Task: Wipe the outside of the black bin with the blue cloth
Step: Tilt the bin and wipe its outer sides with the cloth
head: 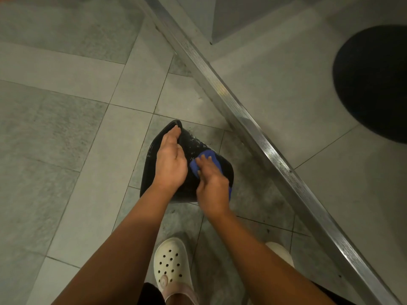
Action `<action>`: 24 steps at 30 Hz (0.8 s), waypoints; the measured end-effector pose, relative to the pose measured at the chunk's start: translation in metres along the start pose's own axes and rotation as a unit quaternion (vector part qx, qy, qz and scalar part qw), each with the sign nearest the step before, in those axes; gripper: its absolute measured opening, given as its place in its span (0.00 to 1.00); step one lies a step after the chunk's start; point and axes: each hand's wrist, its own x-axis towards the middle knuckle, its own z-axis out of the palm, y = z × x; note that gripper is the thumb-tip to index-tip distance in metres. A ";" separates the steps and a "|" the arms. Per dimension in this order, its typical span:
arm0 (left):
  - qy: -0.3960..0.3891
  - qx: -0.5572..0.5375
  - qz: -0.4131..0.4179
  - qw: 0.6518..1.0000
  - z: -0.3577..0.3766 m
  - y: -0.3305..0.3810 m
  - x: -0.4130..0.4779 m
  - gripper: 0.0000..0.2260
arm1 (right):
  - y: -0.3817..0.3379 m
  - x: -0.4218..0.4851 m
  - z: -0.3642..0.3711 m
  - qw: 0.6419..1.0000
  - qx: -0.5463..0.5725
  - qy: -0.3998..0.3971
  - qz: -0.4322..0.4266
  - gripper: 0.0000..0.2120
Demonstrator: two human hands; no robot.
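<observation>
The black bin point(171, 146) sits on the grey tiled floor point(66, 128), tipped over so that its outer wall faces up toward the camera. It lies just beside a ribbed metal threshold strip point(259, 137) that runs diagonally across the view. The bin's surface is glossy, with small pale specks near its upper right side.

The left hand point(170, 160) rests on top of the bin, palm down, fingers curled over the far edge and gripping it. The right hand point(212, 183) presses the blue cloth point(206, 160) against the bin's outer wall, to the right of the left hand; its fingers are spread over the cloth and hold it bunched beneath them. A further bit of blue shows below the right hand's outer edge.

Both forearms are bare. A cream perforated clog point(170, 267) stands on the floor below the bin, and a second pale shoe point(280, 253) is partly hidden behind the right forearm. A dark round mat point(374, 82) lies beyond the strip, well apart from the bin.
</observation>
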 end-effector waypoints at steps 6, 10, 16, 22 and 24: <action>0.007 0.013 -0.005 1.000 0.002 0.007 -0.003 0.21 | -0.003 0.042 0.002 1.000 -0.014 -0.011 0.020 0.21; 0.005 0.026 -0.004 1.000 0.002 0.011 -0.004 0.21 | -0.003 0.018 -0.003 0.999 -0.016 0.014 0.050 0.21; 0.008 0.025 -0.010 1.000 0.000 0.007 -0.005 0.21 | -0.017 0.021 0.006 1.000 0.009 0.006 -0.018 0.21; 0.007 0.028 0.004 1.000 -0.001 0.007 -0.005 0.21 | 0.008 0.028 -0.004 0.998 -0.030 -0.004 0.057 0.23; 0.011 0.025 0.003 1.000 -0.002 0.004 -0.005 0.21 | 0.003 0.007 0.000 0.999 -0.024 0.004 0.032 0.22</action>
